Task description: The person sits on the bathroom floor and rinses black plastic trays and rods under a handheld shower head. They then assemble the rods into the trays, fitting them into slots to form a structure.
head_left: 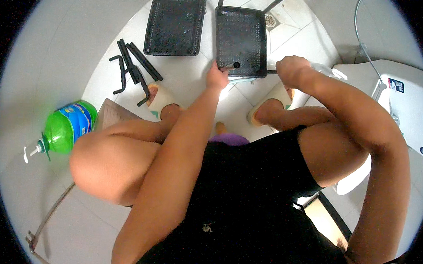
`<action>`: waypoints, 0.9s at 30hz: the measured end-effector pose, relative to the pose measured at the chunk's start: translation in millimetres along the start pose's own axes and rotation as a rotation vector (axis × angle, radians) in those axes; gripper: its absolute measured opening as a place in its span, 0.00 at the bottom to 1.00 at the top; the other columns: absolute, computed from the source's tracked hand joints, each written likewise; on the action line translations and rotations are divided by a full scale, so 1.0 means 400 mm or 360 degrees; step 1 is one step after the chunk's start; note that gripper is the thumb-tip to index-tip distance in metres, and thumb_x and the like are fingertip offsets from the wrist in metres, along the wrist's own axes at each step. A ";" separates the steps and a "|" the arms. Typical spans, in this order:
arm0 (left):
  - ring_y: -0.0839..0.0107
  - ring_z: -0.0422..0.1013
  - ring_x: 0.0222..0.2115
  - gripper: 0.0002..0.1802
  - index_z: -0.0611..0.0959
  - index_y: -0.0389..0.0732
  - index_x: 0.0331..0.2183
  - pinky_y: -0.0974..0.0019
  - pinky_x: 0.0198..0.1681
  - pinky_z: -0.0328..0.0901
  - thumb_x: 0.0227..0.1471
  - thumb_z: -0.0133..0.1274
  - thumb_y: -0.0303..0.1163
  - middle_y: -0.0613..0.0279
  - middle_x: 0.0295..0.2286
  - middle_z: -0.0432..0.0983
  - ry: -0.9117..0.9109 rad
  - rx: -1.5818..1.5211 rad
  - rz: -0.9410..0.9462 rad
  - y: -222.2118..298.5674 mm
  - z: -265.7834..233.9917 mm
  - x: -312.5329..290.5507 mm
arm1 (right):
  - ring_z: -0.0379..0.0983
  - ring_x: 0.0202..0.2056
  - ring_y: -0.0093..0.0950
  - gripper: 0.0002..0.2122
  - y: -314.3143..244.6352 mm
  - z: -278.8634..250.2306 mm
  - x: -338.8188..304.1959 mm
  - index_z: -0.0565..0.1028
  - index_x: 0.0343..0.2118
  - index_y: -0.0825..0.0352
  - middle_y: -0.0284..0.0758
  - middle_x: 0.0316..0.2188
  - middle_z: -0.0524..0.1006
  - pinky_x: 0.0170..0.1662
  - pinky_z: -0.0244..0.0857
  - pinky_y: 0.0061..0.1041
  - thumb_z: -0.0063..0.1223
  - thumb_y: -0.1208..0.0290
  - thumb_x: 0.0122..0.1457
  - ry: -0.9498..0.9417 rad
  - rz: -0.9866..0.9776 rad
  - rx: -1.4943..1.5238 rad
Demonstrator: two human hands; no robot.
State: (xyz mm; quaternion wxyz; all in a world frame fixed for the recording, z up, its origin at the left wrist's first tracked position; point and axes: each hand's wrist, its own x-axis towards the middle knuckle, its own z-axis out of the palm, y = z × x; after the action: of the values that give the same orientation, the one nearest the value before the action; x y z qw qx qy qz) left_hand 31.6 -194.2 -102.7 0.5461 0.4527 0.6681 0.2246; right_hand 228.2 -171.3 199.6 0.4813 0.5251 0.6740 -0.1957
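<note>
A black perforated rack shelf (242, 39) stands on the tiled floor in front of me, with dark tubes rising from its corners. My left hand (217, 77) is closed around a tube (231, 67) with a black end, at the shelf's near left corner. At the near right corner, my right hand (293, 72) is curled into a grip where a dark tube (271, 72) runs into it; its fingers are mostly hidden. Under the shelf's near edge a pale blue cloth (242, 80) peeks out. A second black perforated shelf (175, 24) lies to the left.
Loose black tubes and bent bars (135, 72) lie on the floor at left. Beside my left knee is a green pump bottle (70, 127). A white fixture (407, 88) with a hose (357, 25) stands at right. A floor drain (270, 21) lies beyond the shelf.
</note>
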 end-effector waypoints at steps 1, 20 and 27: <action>0.45 0.79 0.41 0.28 0.73 0.42 0.56 0.49 0.45 0.72 0.54 0.59 0.33 0.47 0.39 0.83 0.0024 0.0035 0.0002 0.001 -0.005 -0.001 | 0.81 0.50 0.37 0.12 -0.008 0.003 0.004 0.84 0.45 0.60 0.36 0.47 0.84 0.50 0.76 0.40 0.53 0.71 0.62 0.0024 0.0003 -0.0003; 0.43 0.78 0.40 0.27 0.80 0.39 0.48 0.48 0.45 0.71 0.49 0.64 0.42 0.41 0.40 0.81 -0.0283 0.0416 0.0006 -0.024 -0.114 -0.068 | 0.79 0.47 0.43 0.26 0.021 -0.120 0.013 0.81 0.47 0.60 0.42 0.41 0.83 0.51 0.71 0.45 0.48 0.41 0.64 0.0454 0.0057 0.0406; 0.66 0.78 0.42 0.34 0.73 0.48 0.59 0.57 0.49 0.70 0.49 0.62 0.31 0.56 0.48 0.79 -0.1066 0.0495 -0.0050 -0.179 -0.335 0.152 | 0.73 0.52 0.36 0.16 0.176 -0.151 0.097 0.79 0.50 0.58 0.36 0.49 0.76 0.54 0.70 0.37 0.58 0.59 0.61 0.1705 0.0316 -0.0257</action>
State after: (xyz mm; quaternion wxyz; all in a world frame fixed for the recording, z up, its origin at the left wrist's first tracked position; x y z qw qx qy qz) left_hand -118.8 -151.5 -150.9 0.6626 0.5683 0.4855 -0.0486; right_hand 265.0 -78.7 211.1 0.1257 0.5739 0.7847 0.1976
